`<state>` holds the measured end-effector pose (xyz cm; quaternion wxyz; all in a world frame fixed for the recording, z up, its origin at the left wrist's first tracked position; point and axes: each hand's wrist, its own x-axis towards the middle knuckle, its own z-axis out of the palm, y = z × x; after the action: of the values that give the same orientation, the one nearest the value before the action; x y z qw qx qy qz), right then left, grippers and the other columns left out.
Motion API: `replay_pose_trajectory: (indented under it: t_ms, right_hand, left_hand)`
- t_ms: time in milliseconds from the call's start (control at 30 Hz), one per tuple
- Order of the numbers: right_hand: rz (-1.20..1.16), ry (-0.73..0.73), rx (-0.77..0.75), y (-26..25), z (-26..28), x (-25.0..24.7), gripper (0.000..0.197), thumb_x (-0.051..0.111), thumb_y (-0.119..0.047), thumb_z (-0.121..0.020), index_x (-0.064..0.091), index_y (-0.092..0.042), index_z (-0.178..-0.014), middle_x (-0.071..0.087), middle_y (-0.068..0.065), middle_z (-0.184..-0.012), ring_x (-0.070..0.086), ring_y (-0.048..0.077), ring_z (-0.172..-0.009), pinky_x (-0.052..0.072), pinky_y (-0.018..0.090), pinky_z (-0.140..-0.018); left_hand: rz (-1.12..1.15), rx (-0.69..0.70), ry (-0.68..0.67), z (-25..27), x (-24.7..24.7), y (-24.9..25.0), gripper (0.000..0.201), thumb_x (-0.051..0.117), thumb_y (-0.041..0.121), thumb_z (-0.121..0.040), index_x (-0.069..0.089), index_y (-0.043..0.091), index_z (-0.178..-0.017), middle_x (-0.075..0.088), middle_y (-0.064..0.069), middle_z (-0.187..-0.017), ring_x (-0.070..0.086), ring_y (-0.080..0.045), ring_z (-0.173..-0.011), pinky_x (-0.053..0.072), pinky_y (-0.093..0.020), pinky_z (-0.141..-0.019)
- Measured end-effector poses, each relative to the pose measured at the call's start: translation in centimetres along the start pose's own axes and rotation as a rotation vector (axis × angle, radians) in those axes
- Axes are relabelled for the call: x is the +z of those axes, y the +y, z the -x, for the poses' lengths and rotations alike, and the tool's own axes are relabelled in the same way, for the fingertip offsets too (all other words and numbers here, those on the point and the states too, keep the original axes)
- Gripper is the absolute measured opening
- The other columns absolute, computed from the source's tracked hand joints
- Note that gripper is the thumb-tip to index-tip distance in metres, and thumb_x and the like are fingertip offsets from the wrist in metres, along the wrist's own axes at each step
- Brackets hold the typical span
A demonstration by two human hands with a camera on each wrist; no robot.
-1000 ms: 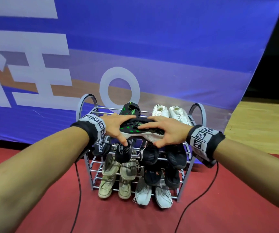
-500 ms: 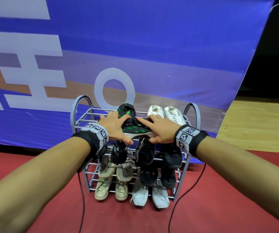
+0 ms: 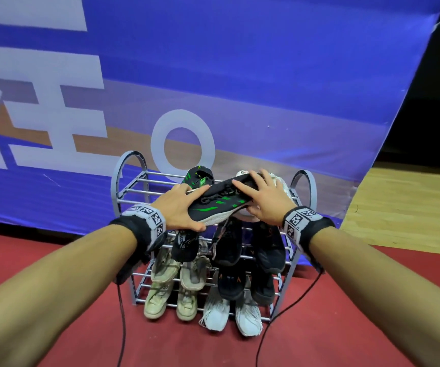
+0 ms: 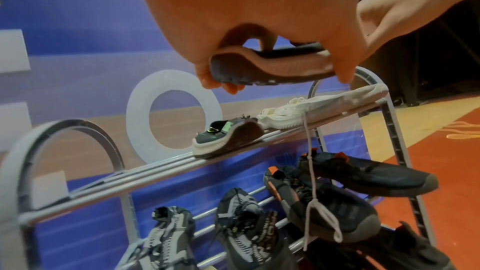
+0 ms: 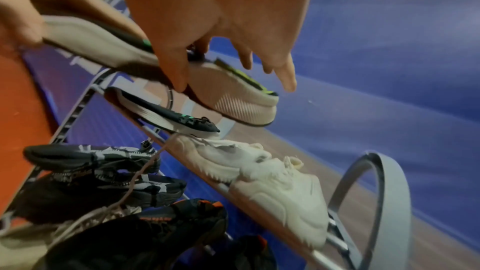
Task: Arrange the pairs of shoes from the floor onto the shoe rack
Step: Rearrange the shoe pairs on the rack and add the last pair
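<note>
I hold a black shoe with green stripes (image 3: 218, 205) with both hands, crosswise and tilted above the top shelf of the grey shoe rack (image 3: 131, 192). My left hand (image 3: 189, 207) grips its lower toe end. My right hand (image 3: 261, 200) pinches the raised heel end, thumb under the sole (image 5: 233, 100) and fingers over the top. The left wrist view shows my fingers curled round the sole (image 4: 272, 67). The matching shoe (image 3: 199, 176) stands on the top shelf just behind. A white pair (image 5: 259, 171) lies to its right, mostly hidden under my right hand in the head view.
Lower shelves carry black-and-grey shoes (image 4: 241, 233), black shoes with orange (image 4: 363, 174), a beige pair (image 3: 171, 300) and a white pair (image 3: 229, 313). A blue banner (image 3: 266, 75) hangs close behind the rack. The top shelf's left part (image 3: 144, 186) is bare bars. Cables (image 3: 122, 327) trail from my wristbands.
Both hands have carried the shoe up and back over the top shelf. Its heel end has risen and swung over the white pair, so the shoe now tilts.
</note>
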<state>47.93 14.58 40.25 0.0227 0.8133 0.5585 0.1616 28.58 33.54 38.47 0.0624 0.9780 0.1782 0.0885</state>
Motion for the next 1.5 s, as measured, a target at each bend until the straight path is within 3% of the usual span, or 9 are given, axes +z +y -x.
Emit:
replay_pose_trajectory:
  t_ms: [367,533,667,800,933,1100,1267,1400,1500]
  right_hand:
    - [-0.252,0.036,0.413,1.4,1.1,3.1,0.077,0.05,-0.049,-0.093,0.017,-0.016,-0.154,0.019,0.014,-0.158,0.006,0.038,-0.146,0.011,0.046,-0.12]
    - [-0.429,-0.039,0.499,0.8,-0.6,3.7,0.067,0.047,-0.056,-0.092,0.034,-0.022,-0.148,0.038,0.015,-0.149,0.031,0.035,-0.138,0.028,0.047,-0.113]
    - [-0.542,-0.099,0.505,-2.2,-2.7,3.8,0.084,0.043,-0.077,-0.075,0.043,-0.024,-0.141,0.054,0.014,-0.135,0.046,0.037,-0.127,0.038,0.047,-0.106]
    - [-0.526,-0.14,0.527,-4.3,-3.9,4.3,0.082,0.06,-0.058,-0.084,0.028,-0.024,-0.152,0.033,0.017,-0.147,0.032,0.035,-0.138,0.03,0.044,-0.114]
    - [-0.586,-0.155,0.545,-4.5,-4.2,4.4,0.085,0.065,-0.034,-0.084,0.019,-0.027,-0.154,0.016,0.011,-0.157,0.027,0.033,-0.142,0.031,0.045,-0.114]
    - [-0.597,-0.166,0.51,-4.6,-4.4,3.8,0.086,0.054,-0.016,-0.084,0.009,-0.035,-0.155,0.004,0.007,-0.163,0.024,0.028,-0.146,0.031,0.044,-0.114]
    - [-0.705,-0.112,0.513,-4.8,-4.6,3.4,0.08,0.044,-0.002,-0.084,0.018,-0.028,-0.155,0.006,0.009,-0.162,0.027,0.03,-0.144,0.03,0.037,-0.115]
    - [-0.705,0.011,0.527,-5.3,-5.1,3.2,0.072,0.043,0.002,-0.083,0.032,-0.019,-0.152,0.024,0.011,-0.158,0.036,0.03,-0.139,0.031,0.032,-0.112]
    - [-0.726,0.06,0.556,-5.4,-5.1,3.4,0.068,0.042,0.004,-0.082,0.039,-0.014,-0.148,0.034,0.009,-0.153,0.039,0.028,-0.137,0.032,0.031,-0.111]
  left_hand:
    - [0.207,-0.246,0.106,-4.4,4.9,4.6,0.089,0.062,0.072,-0.073,0.031,0.035,-0.148,0.047,-0.017,-0.126,0.04,-0.037,-0.12,0.037,-0.043,-0.103]
    - [0.315,-0.248,0.029,-5.1,5.4,6.0,0.088,0.069,0.062,-0.073,0.035,0.021,-0.143,0.051,-0.014,-0.126,0.041,-0.039,-0.12,0.038,-0.042,-0.098]
    - [0.306,-0.103,-0.074,-3.8,5.0,4.1,0.101,0.075,0.054,-0.072,0.024,0.017,-0.151,0.045,-0.007,-0.135,0.037,-0.031,-0.127,0.038,-0.043,-0.102]
    - [0.337,-0.039,-0.019,-3.2,3.5,1.5,0.078,0.069,0.047,-0.079,0.036,0.027,-0.147,0.052,-0.012,-0.127,0.042,-0.028,-0.126,0.037,-0.036,-0.103]
    - [0.219,-0.16,0.07,-3.5,3.3,-1.3,0.056,0.055,0.041,-0.089,0.043,0.032,-0.143,0.04,-0.001,-0.149,0.025,-0.028,-0.139,0.026,-0.045,-0.11]
    - [0.245,-0.302,-0.051,-3.6,5.2,-3.4,0.08,0.063,0.063,-0.08,0.029,0.04,-0.149,0.013,-0.008,-0.16,0.015,-0.033,-0.144,0.024,-0.049,-0.115]
    - [0.35,-0.281,0.005,-3.7,5.6,-4.9,0.063,0.056,0.046,-0.092,0.032,0.039,-0.15,0.021,-0.01,-0.158,0.028,-0.034,-0.14,0.031,-0.046,-0.112]
    - [0.357,-0.321,0.056,-3.3,4.8,-6.6,0.06,0.053,0.028,-0.088,0.038,0.034,-0.146,0.037,-0.009,-0.147,0.044,-0.034,-0.125,0.042,-0.043,-0.1]
    - [0.241,-0.342,0.015,-3.6,4.5,-7.2,0.073,0.061,0.043,-0.083,0.03,0.036,-0.149,0.027,-0.01,-0.152,0.039,-0.036,-0.13,0.038,-0.045,-0.104]
